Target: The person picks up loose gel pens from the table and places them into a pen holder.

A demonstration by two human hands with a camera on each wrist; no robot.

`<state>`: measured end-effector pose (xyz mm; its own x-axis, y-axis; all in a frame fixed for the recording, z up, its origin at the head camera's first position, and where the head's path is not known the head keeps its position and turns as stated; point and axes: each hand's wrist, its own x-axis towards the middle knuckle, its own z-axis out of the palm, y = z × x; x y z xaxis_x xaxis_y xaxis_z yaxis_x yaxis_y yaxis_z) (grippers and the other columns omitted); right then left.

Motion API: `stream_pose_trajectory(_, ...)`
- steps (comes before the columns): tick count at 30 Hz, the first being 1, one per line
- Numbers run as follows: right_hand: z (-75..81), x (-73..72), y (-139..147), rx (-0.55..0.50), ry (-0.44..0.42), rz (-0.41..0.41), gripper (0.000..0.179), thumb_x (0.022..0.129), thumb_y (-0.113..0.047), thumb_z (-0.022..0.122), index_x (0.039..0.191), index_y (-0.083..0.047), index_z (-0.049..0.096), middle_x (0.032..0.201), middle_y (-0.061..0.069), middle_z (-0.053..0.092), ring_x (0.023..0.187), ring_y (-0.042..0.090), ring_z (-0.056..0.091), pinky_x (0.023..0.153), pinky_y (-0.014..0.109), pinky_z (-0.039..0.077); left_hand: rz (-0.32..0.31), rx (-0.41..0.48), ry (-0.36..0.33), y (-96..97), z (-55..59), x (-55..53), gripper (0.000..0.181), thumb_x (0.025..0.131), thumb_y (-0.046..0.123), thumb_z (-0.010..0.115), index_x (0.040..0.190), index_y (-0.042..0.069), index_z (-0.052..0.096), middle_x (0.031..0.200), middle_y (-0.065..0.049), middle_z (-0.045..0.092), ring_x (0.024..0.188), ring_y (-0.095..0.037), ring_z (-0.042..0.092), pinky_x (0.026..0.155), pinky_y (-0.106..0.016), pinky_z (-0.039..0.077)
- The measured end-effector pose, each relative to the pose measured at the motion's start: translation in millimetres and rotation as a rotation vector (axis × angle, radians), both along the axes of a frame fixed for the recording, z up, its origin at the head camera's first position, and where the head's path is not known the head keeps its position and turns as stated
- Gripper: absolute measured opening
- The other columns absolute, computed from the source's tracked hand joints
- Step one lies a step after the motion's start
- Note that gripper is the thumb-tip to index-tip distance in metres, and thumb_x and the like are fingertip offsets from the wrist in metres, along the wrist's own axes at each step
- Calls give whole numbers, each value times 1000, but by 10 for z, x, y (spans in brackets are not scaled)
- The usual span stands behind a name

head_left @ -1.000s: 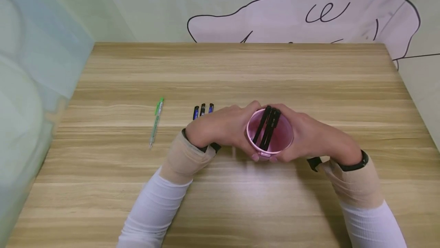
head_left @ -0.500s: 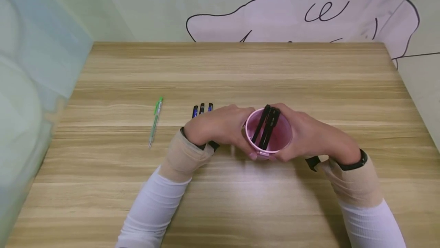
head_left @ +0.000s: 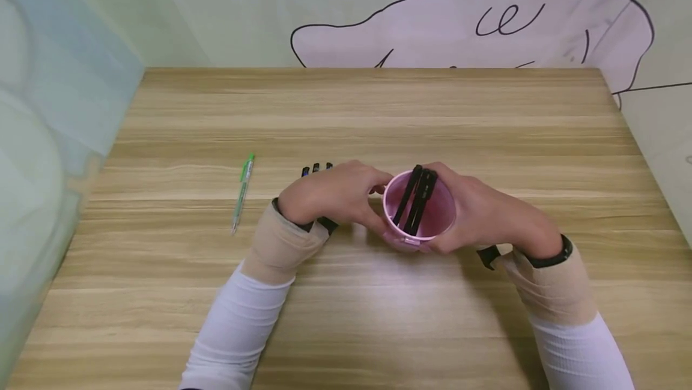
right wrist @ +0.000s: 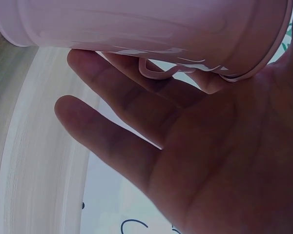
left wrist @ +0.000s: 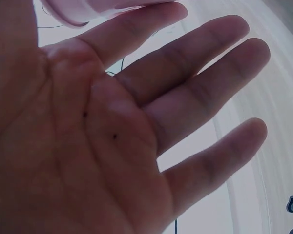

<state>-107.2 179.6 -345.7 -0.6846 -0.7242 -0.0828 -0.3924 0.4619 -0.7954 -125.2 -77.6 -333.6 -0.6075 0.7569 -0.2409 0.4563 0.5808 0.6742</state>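
A pink cup [head_left: 447, 217] with black pens [head_left: 422, 201] in it stands between the two hands. My right hand [head_left: 478, 210] grips its right side, thumb at the near rim and fingers behind. In the right wrist view the cup [right wrist: 136, 27] shows a small loop [right wrist: 154, 72] among the fingers. My left hand [head_left: 337, 195] is at the cup's left side, its palm away from the wall and the thumb still near the rim. Its fingers [left wrist: 200, 97] lie straight and spread in the left wrist view, with the cup [left wrist: 93, 9] at the top edge.
A clear pen with a green clip [head_left: 242, 193] lies on the wooden table [head_left: 346, 318] at left. Three dark pen ends [head_left: 316, 167] show just beyond the left wrist, the rest hidden by it. A wall with a cartoon drawing [head_left: 476, 35] rises behind the table.
My left hand has loosened from the cup and shifted slightly left, opening a gap between palm and cup. The right hand keeps its hold, and the cup has barely moved.
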Motion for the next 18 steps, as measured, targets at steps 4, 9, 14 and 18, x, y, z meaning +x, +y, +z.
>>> stream_pose_trajectory(4,10,2,-5,0,-34,2,91,64,-24,94,138,-16,43,120,0,63,104,20,63,88,45,54,9,-36,0,-22,24,-4,59,79,38,85,130,16,66,123,6,67,115,-11,59,100,-31,46)
stream_pose_trajectory(9,20,10,-8,-2,-66,-2,90,64,-22,94,138,-16,42,121,0,63,105,17,63,89,44,54,66,-100,-21,-48,45,-9,68,81,32,83,142,16,57,133,-2,63,122,-20,58,100,-39,47)
stream_pose_trajectory(14,15,10,-10,1,-60,-8,90,64,-22,94,137,-16,43,121,-1,63,104,19,63,88,43,54,84,-126,-39,-58,52,-15,72,81,29,81,146,15,52,135,-7,61,123,-22,57,98,-40,48)
stream_pose_trajectory(18,16,7,-13,4,-56,-9,90,64,-23,94,137,-16,43,121,0,63,104,18,63,88,42,54,93,-137,-28,-68,68,-17,71,84,28,78,147,11,49,135,-10,61,123,-23,57,98,-40,48)
